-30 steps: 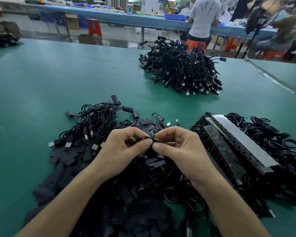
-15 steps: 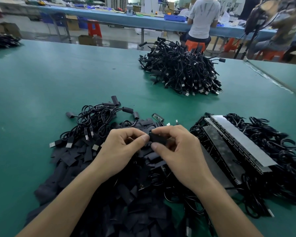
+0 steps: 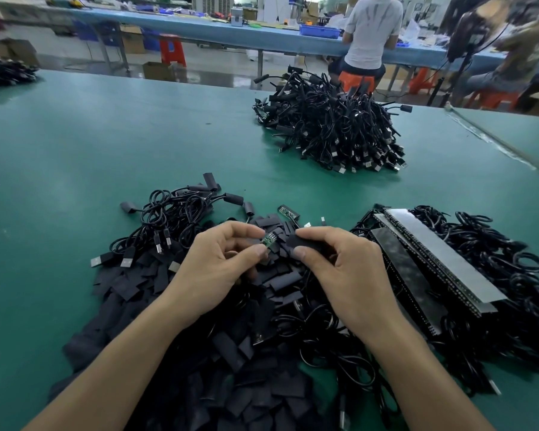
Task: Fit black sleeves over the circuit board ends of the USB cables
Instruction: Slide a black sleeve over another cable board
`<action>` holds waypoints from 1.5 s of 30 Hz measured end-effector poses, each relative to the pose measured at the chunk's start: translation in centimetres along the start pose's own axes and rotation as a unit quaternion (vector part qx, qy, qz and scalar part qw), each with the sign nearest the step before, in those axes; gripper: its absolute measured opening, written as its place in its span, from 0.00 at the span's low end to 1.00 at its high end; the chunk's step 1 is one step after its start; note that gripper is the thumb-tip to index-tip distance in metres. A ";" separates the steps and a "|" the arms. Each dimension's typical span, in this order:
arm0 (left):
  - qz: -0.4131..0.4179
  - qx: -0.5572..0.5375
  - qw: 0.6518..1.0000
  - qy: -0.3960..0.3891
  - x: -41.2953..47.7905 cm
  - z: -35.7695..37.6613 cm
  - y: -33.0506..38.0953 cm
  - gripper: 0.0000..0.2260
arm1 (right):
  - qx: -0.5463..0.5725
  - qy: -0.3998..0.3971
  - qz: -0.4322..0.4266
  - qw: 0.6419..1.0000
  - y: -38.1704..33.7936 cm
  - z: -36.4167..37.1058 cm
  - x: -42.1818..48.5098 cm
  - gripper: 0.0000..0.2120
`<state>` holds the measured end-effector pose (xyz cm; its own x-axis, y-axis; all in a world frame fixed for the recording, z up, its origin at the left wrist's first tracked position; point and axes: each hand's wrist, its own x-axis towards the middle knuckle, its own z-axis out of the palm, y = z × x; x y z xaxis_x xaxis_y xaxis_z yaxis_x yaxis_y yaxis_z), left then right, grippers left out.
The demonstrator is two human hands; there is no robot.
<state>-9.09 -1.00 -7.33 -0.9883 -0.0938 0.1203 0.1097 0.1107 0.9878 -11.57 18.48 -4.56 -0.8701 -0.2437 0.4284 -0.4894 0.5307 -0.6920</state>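
The left hand (image 3: pixel 221 269) pinches one small green circuit board (image 3: pixel 269 238) by thumb and forefinger; the right hand (image 3: pixel 343 272) pinches one flat matte black sleeve (image 3: pixel 305 244) just right of it, over the near heap of loose sleeves (image 3: pixel 231 353); one glossy tangled cable pile (image 3: pixel 333 129) lies far.

A green worktable (image 3: pixel 137 135), with a blue bench (image 3: pixel 199 29) and orange stools (image 3: pixel 355 81) behind.

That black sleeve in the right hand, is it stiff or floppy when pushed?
Probably pliable: the black sleeve looks pinched flat in the right hand. Likely light, as loose sleeves in the pile lie flat and overlapping. It shouldn't roll.
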 end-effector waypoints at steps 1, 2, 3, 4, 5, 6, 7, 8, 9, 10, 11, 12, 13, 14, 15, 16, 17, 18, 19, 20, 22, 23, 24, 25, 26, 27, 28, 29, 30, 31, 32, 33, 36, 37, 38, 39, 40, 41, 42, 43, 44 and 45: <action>-0.001 -0.002 1.000 0.000 0.0 0.0 0.0 0.07 | 0.010 0.001 0.007 1.000 0.2 -0.1 0.1 0.12; -0.001 -0.005 1.000 -0.002 0.0 0.0 0.0 0.07 | 0.020 -0.001 0.012 1.000 0.3 -0.2 0.1 0.11; 0.002 -0.006 1.000 -0.003 0.0 0.0 0.0 0.08 | 0.028 -0.005 0.015 0.999 0.4 -0.3 0.2 0.11; 0.006 -0.008 1.000 -0.003 0.0 0.0 0.0 0.09 | 0.036 -0.009 0.017 0.999 0.5 -0.3 0.2 0.11; 0.010 -0.009 1.000 -0.002 0.0 0.0 0.1 0.10 | 0.043 -0.011 0.016 0.999 0.7 -0.3 0.2 0.10; 0.013 -0.009 1.000 -0.001 0.1 0.0 0.2 0.11 | 0.050 -0.013 0.016 0.999 0.8 -0.4 0.2 0.10; 0.016 -0.008 1.000 -0.001 0.1 -0.1 0.3 0.11 | 0.059 -0.014 0.016 0.998 0.9 -0.4 0.2 0.10; 0.018 -0.006 1.000 -0.002 0.1 -0.1 0.3 0.12 | 0.067 -0.017 0.018 0.997 1.0 -0.4 0.2 0.10; 0.020 -0.005 1.000 -0.004 0.0 -0.1 0.4 0.12 | 0.075 -0.022 0.019 0.997 1.1 -0.4 0.2 0.10; 0.021 -0.003 1.000 -0.007 0.0 -0.1 0.4 0.12 | 0.082 -0.029 0.021 0.996 1.1 -0.3 0.3 0.10; 0.020 -0.004 1.000 -0.010 0.0 -0.1 0.4 0.11 | 0.089 -0.038 0.022 0.995 1.2 -0.3 0.3 0.10; 0.020 -0.004 1.000 -0.014 0.0 0.0 0.4 0.11 | 0.095 -0.049 0.023 0.994 1.3 -0.2 0.4 0.10; 0.019 -0.004 1.000 -0.016 0.0 0.0 0.4 0.11 | 0.099 -0.060 0.022 0.993 1.3 -0.2 0.4 0.10; 0.019 -0.004 1.000 -0.018 0.0 0.0 0.4 0.11 | 0.100 -0.067 0.021 0.992 1.3 -0.1 0.4 0.10; 0.019 -0.004 1.000 -0.020 0.0 0.0 0.4 0.11 | 0.100 -0.071 0.020 0.992 1.4 -0.1 0.3 0.10; 0.019 -0.004 1.000 -0.020 0.0 0.0 0.4 0.11 | 0.098 -0.074 0.020 0.992 1.5 -0.1 0.3 0.10; 0.017 -0.004 1.000 -0.021 0.0 -0.1 0.4 0.11 | 0.096 -0.076 0.020 0.992 1.5 0.0 0.3 0.10; 0.015 -0.004 1.000 -0.023 0.0 -0.1 0.4 0.10 | 0.093 -0.077 0.020 0.993 1.6 -0.1 0.3 0.09; 0.014 -0.003 1.000 -0.026 -0.1 -0.1 0.4 0.10 | 0.090 -0.076 0.019 0.993 1.7 -0.1 0.3 0.09; 0.012 -0.001 1.000 -0.029 0.0 -0.1 0.4 0.10 | 0.088 -0.074 0.019 0.993 1.7 -0.1 0.3 0.09; 0.013 0.005 0.999 -0.031 0.0 -0.1 0.4 0.10 | 0.090 -0.075 0.016 0.993 1.7 -0.1 0.3 0.10; 0.014 0.008 0.999 -0.031 0.0 -0.1 0.5 0.10 | 0.094 -0.076 0.016 0.992 1.7 -0.1 0.3 0.11; 0.015 0.010 0.999 -0.031 0.0 -0.1 0.5 0.10 | 0.098 -0.078 0.016 0.992 1.7 -0.2 0.3 0.12; 0.014 0.012 0.999 -0.032 -0.1 -0.1 0.5 0.09 | 0.100 -0.082 0.018 0.991 1.7 -0.2 0.3 0.12; 0.012 0.016 0.999 -0.032 -0.1 -0.1 0.6 0.09 | 0.102 -0.090 0.019 0.991 1.7 -0.2 0.3 0.12; 0.010 0.020 0.999 -0.032 -0.1 -0.1 0.6 0.09 | 0.102 -0.101 0.020 0.990 1.7 -0.3 0.3 0.12; 0.010 0.024 0.999 -0.033 -0.1 -0.1 0.5 0.09 | 0.101 -0.111 0.019 0.989 1.7 -0.3 0.3 0.11; 0.012 0.025 0.999 -0.033 -0.1 -0.1 0.5 0.09 | 0.101 -0.115 0.018 0.988 1.7 -0.3 0.3 0.11; 0.014 0.024 0.999 -0.032 -0.1 -0.1 0.6 0.09 | 0.101 -0.113 0.018 0.988 1.6 -0.2 0.3 0.11; 0.016 0.021 0.999 -0.033 -0.1 -0.1 0.6 0.08 | 0.100 -0.106 0.017 0.989 1.6 -0.2 0.2 0.10; 0.016 0.019 0.999 -0.035 -0.1 -0.1 0.6 0.08 | 0.097 -0.098 0.016 0.990 1.5 -0.2 0.2 0.10; 0.016 0.016 0.999 -0.039 -0.1 -0.1 0.6 0.08 | 0.091 -0.092 0.013 0.992 1.5 -0.2 0.2 0.10; 0.016 0.011 0.998 -0.056 -0.1 -0.2 0.5 0.07 | 0.066 -0.084 0.006 0.994 1.3 -0.3 0.2 0.09; 0.015 0.012 0.998 -0.059 -0.2 -0.2 0.5 0.06 | 0.058 -0.083 0.004 0.995 1.2 -0.3 0.2 0.10; 0.015 0.014 0.998 -0.060 -0.2 -0.2 0.5 0.06 | 0.053 -0.084 0.004 0.995 1.2 -0.3 0.2 0.10; 0.015 0.016 0.998 -0.061 -0.2 -0.2 0.5 0.05 | 0.051 -0.091 0.005 0.995 1.1 -0.3 0.2 0.11; 0.016 0.018 0.998 -0.063 -0.1 -0.2 0.5 0.05 | 0.053 -0.101 0.006 0.993 1.0 -0.3 0.1 0.11; 0.015 0.017 0.998 -0.066 -0.2 -0.1 0.5 0.05 | 0.056 -0.114 0.007 0.992 0.9 -0.3 0.1 0.11; 0.013 0.013 0.997 -0.070 -0.2 -0.1 0.5 0.06 | 0.060 -0.126 0.007 0.990 0.8 -0.3 0.1 0.11; 0.007 0.003 0.997 -0.074 -0.2 -0.1 0.5 0.06 | 0.065 -0.136 0.008 0.989 0.7 -0.2 0.0 0.11; -0.001 -0.012 0.997 -0.075 -0.2 -0.1 0.5 0.07 | 0.068 -0.142 0.008 0.987 0.6 -0.2 0.0 0.11; -0.007 -0.029 0.997 -0.074 -0.3 -0.2 0.6 0.07 | 0.072 -0.141 0.006 0.987 0.6 -0.2 0.0 0.11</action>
<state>-8.73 -1.09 -6.78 -0.9942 0.0522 0.0943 0.0971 0.0532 0.9939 -11.84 18.92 -4.88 -0.8476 -0.4653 0.2551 -0.4647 0.4188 -0.7802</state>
